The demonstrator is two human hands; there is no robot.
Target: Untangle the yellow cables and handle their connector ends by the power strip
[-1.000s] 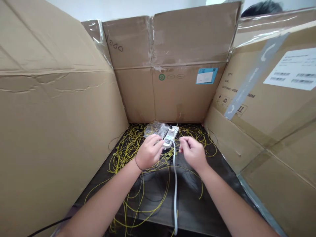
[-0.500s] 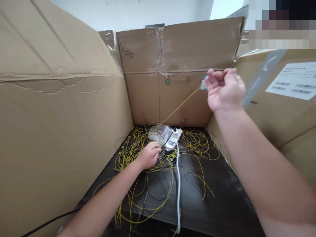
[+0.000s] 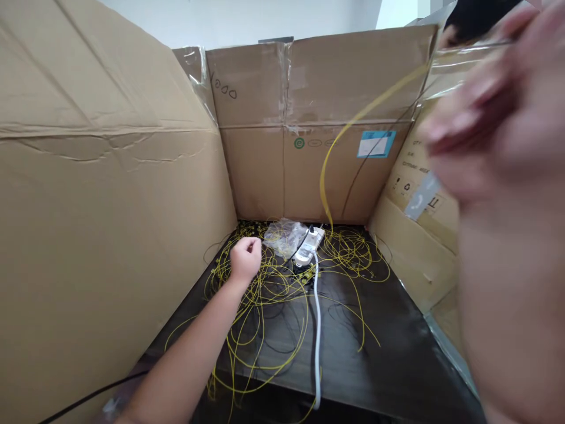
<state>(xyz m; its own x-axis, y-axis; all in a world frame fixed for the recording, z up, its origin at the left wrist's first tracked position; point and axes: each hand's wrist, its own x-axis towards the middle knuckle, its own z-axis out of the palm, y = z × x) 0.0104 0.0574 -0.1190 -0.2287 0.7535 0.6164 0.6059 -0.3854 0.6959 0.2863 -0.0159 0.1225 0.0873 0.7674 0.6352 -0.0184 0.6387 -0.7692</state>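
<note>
My right hand (image 3: 489, 112) is raised high at the right, close to the camera and blurred, its fingers curled. A thin yellow cable (image 3: 325, 176), smeared by motion, arcs from beside the power strip up toward this hand; its end at the fingers is hidden. My left hand (image 3: 246, 257) is closed in a loose fist above the tangled yellow cables (image 3: 265, 294) on the left of the dark table (image 3: 353, 377). What those fingers hold, if anything, does not show.
A white power strip (image 3: 309, 246) with a white cord (image 3: 318, 341) lies mid-table, beside a clear plastic bag (image 3: 282, 237). More coiled yellow cable (image 3: 353, 253) sits to its right. Tall cardboard walls (image 3: 110, 235) surround the table. Part of another person (image 3: 481, 17) shows at top right.
My right hand has moved up, right and nearer the camera; the yellow cable went from taut to a loose arc. My left hand has shifted left, away from the power strip.
</note>
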